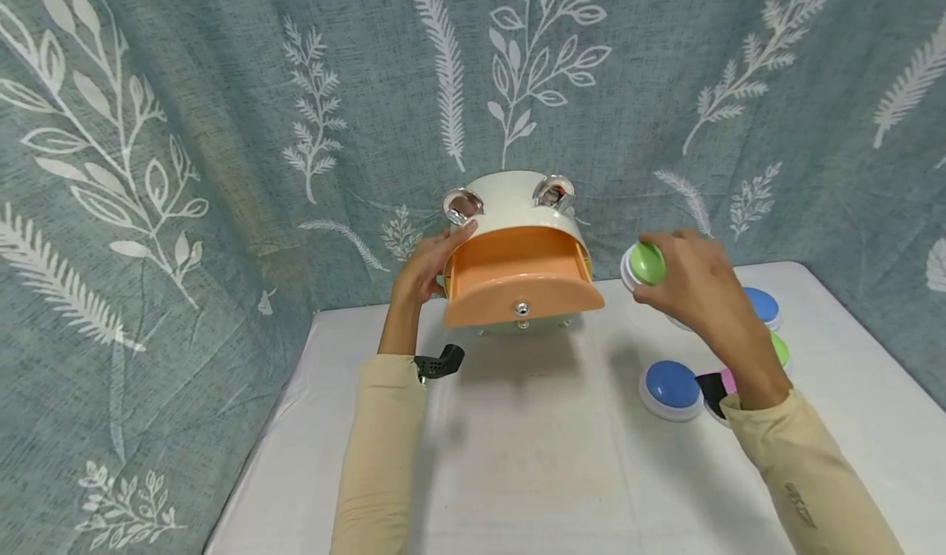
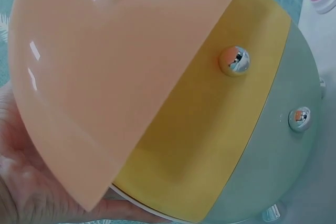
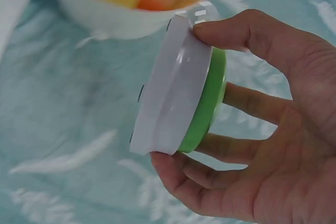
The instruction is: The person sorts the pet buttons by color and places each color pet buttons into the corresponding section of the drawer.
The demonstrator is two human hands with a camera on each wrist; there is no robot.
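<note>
Beige sleeves (image 1: 380, 456) reach in over the near edge of the white table (image 1: 532, 473). Near the middle of the table's far edge is a rounded white cabinet (image 1: 510, 198) with two shiny ears (image 1: 554, 192) on top. Its orange drawer (image 1: 525, 296) is pulled out, a silver knob (image 1: 522, 309) on the front; below it, the yellow drawer (image 2: 184, 135) and the pale green drawer (image 2: 268, 156) are closed. The left hand (image 1: 432, 261) grips the cabinet's left side, fingers reaching up beside one ear. The right hand (image 1: 698, 280) grasps a white button with a green top (image 1: 647, 263), tilted on its side, well apart from the cabinet and toward the table's far right corner. Toward the right edge lie a blue button (image 1: 671, 384), a pink button (image 1: 728, 380) and others partly hidden by the arm. A leaf-patterned curtain (image 1: 369, 87) hangs behind.
</note>
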